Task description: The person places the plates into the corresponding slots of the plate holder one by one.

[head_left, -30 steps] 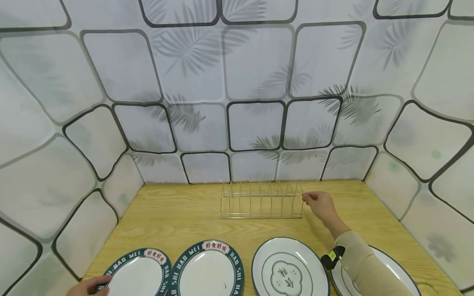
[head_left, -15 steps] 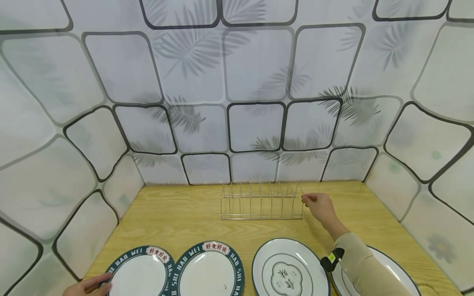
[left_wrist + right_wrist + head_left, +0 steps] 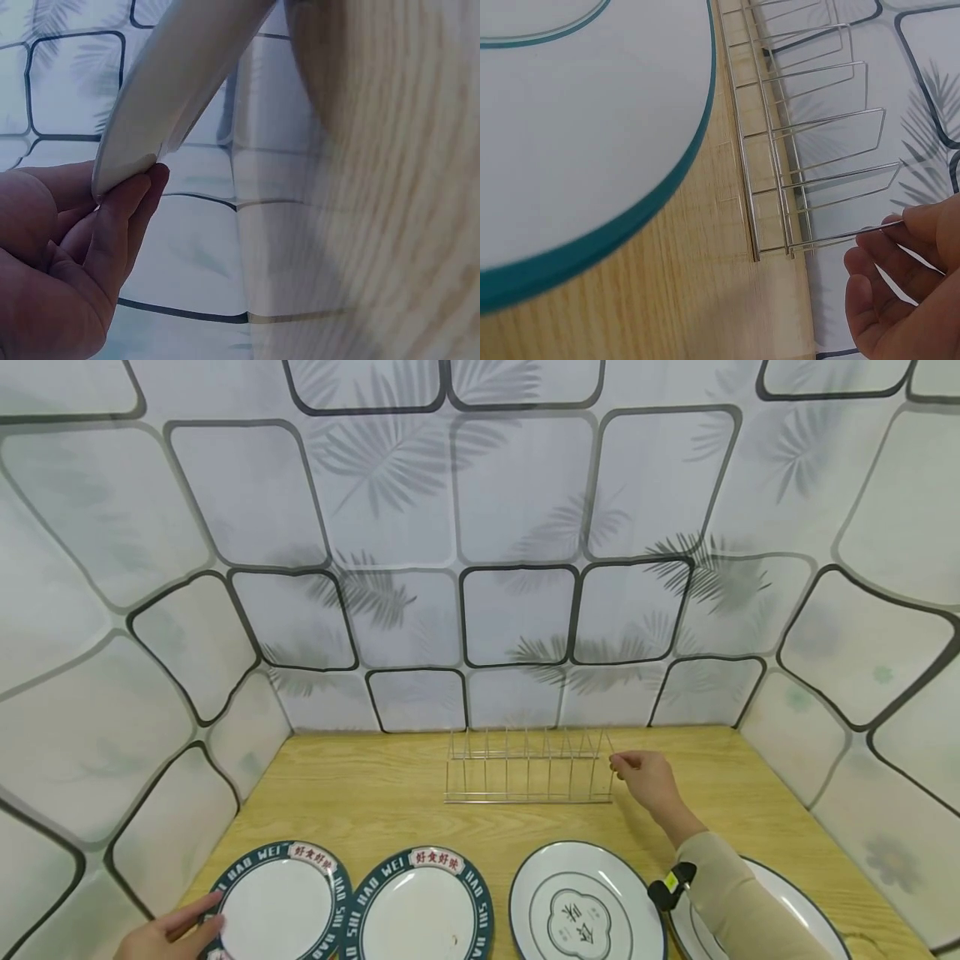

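My left hand [image 3: 168, 935] pinches the left rim of a white plate with a dark green lettered border [image 3: 279, 906]. In the left wrist view this plate [image 3: 154, 105] is tilted up off the wooden table, thumb on one face and fingertips on the other. On the table's far half stands a wire dish rack [image 3: 528, 777] with upright dividers and nothing in its slots. My right hand [image 3: 649, 783] holds the rack's right end. The right wrist view shows thumb and forefinger pinching the last wire divider [image 3: 840, 237].
Right of the held plate lies a matching green-bordered plate [image 3: 420, 914]. Further right are a white plate with a thin dark rim [image 3: 588, 860] and another white plate [image 3: 802, 906], partly hidden under my right sleeve. Patterned walls surround the wooden table [image 3: 360, 777].
The plate in my left hand has come up higher in view, and more of that hand shows. My right hand stays at the rack's end. The rack has not moved.
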`<state>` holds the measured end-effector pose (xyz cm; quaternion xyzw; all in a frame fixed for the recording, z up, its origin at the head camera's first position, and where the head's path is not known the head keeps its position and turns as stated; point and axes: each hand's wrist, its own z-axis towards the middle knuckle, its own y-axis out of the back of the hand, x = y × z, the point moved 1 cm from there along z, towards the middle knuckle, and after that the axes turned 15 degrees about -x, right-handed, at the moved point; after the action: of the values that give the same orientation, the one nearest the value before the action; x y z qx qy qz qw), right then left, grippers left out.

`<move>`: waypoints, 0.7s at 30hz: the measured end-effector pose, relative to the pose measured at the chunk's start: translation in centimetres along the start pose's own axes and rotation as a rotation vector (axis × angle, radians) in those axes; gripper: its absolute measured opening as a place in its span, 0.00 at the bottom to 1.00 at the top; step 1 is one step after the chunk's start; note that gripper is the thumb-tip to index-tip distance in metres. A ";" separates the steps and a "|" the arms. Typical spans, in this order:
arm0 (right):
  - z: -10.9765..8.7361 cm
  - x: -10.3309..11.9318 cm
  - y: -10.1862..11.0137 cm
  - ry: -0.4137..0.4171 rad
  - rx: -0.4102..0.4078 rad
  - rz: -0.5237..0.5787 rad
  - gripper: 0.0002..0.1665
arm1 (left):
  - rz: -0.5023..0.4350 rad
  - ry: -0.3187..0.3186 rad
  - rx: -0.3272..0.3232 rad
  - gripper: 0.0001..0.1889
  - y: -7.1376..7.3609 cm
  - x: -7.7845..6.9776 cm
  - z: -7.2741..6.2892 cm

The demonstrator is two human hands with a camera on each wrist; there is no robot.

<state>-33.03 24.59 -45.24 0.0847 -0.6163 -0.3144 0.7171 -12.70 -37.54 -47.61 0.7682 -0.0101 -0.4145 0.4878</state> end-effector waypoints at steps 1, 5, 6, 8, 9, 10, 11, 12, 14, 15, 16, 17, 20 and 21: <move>0.0 0.0 0.0 0.008 -0.001 0.000 0.21 | -0.007 -0.017 -0.021 0.35 0.2 -0.3 -0.3; 0.2 0.0 0.1 0.016 -0.016 -0.002 0.21 | -0.045 -0.062 -0.101 0.34 0.6 -1.4 -1.0; 0.2 0.1 0.0 0.019 -0.021 -0.003 0.21 | -0.053 -0.070 -0.110 0.34 0.7 -1.6 -1.0; 0.3 0.1 0.0 0.018 -0.031 0.000 0.20 | -0.083 -0.077 -0.129 0.33 0.7 -2.0 -1.2; 0.3 0.1 0.0 0.023 -0.035 0.001 0.20 | -0.090 -0.086 -0.140 0.32 0.8 -2.2 -1.2; 0.3 0.1 0.0 0.023 -0.040 -0.001 0.20 | -0.103 -0.099 -0.152 0.32 0.8 -2.4 -1.3; 0.3 0.1 0.0 0.030 -0.042 -0.001 0.20 | -0.117 -0.106 -0.162 0.31 0.8 -2.6 -1.4; 0.3 0.1 0.0 0.033 -0.044 -0.002 0.19 | -0.124 -0.119 -0.177 0.29 0.9 -2.8 -1.5; 0.3 0.0 -0.1 0.036 -0.044 0.003 0.19 | -0.138 -0.136 -0.199 0.27 0.9 -3.4 -1.8; 0.2 0.0 -0.1 0.038 -0.042 0.006 0.19 | -0.143 -0.140 -0.206 0.26 0.9 -3.7 -2.0; 0.2 0.0 -0.1 0.039 -0.040 0.007 0.19 | -0.151 -0.139 -0.209 0.25 0.9 -4.1 -2.2; 0.1 0.0 -0.2 0.038 -0.038 0.014 0.20 | -0.149 -0.139 -0.214 0.24 0.9 -4.4 -2.4; 0.1 0.0 -0.2 0.045 -0.041 0.016 0.20 | -0.169 -0.151 -0.228 0.24 1.0 -5.5 -3.0; 0.1 0.0 -0.2 0.049 -0.043 0.012 0.20 | -0.183 -0.156 -0.233 0.24 1.1 -5.9 -3.2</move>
<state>-33.20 24.43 -45.32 0.0732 -0.5920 -0.3209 0.7356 -14.08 -33.29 -42.53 0.6697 0.0700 -0.5139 0.5315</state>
